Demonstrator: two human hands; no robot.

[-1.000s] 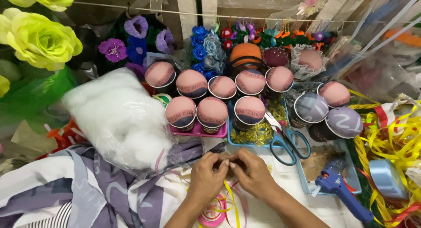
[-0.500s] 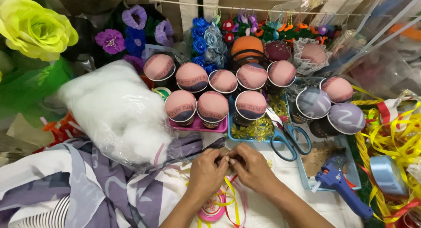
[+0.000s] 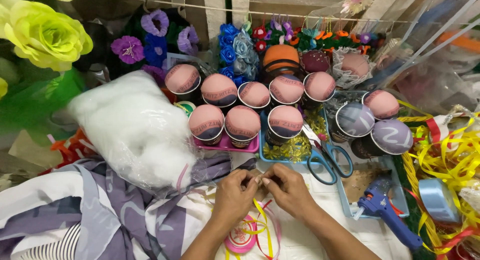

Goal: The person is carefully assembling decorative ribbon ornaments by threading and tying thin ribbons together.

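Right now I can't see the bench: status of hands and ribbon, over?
Left hand and right hand pinching yellow ribbon together. Scissors lie beside, nothing blocking.

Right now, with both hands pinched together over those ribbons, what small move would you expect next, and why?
Probably a short pull apart to draw the ribbon snug. The left hand and right hand meet fingertip to fingertip, pinching something too small to make out, while yellow and pink ribbon strands trail loosely below them toward the pink spool. The blue-handled scissors lie untouched beside the right hand, so cutting seems further off.
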